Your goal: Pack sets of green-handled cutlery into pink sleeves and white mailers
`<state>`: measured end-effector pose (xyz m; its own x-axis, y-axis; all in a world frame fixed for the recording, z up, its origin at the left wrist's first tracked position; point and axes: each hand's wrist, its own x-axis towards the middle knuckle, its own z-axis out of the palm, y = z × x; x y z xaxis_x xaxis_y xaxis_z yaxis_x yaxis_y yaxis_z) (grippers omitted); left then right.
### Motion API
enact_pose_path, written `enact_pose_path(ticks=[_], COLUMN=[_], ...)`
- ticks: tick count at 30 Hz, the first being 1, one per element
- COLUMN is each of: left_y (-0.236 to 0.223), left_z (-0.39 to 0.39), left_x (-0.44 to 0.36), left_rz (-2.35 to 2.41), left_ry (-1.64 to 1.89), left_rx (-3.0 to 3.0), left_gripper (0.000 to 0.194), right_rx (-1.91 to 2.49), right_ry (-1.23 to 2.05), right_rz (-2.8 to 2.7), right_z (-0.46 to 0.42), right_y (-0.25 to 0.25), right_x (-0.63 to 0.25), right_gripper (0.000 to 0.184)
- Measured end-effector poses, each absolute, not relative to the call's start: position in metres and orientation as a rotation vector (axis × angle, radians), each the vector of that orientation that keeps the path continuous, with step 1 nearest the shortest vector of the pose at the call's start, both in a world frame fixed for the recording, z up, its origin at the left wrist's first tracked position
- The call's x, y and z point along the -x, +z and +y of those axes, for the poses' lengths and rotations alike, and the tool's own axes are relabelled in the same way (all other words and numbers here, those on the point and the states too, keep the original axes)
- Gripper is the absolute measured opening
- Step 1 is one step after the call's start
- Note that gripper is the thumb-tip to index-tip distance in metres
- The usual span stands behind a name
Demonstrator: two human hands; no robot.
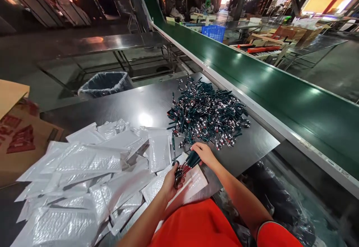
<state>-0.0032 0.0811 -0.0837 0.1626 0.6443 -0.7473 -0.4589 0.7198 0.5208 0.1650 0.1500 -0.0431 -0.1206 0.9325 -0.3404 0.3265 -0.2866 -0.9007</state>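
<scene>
Gripping bundle of green-handled steel spoons point(188, 164), long axis running 7-to-1 o'clock. Left hand point(169, 184) curled around bowl end; right hand point(203, 154) pinching handle end, nearer loose heap of green-handled spoons point(209, 116) at 12 o'clock. White bubble mailer point(192, 183) under hands; white mailer pile point(84, 161) at 9 o'clock.

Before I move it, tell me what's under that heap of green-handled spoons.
The heap of green-handled spoons rests on a steel table top; the pile hides whatever lies under its middle.
</scene>
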Motion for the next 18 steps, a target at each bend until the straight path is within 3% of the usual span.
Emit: enact_pose_path(ticks=[13,18], left_y=[-0.061,-0.042], left_z=[0.114,0.115], left_x=[-0.007,-0.012], left_rz=[1.157,1.068], left_ry=[0.746,0.788], left_rx=[-0.541,-0.694], left_gripper=[0.07,0.055], right_rx=[1.621,1.675], right_ry=[1.212,1.209], right_rz=[-1.325,-1.248], right_z=[0.143,0.151], right_y=[-0.015,-0.014], right_x=[-0.181,-0.194], right_gripper=[0.036,0.034])
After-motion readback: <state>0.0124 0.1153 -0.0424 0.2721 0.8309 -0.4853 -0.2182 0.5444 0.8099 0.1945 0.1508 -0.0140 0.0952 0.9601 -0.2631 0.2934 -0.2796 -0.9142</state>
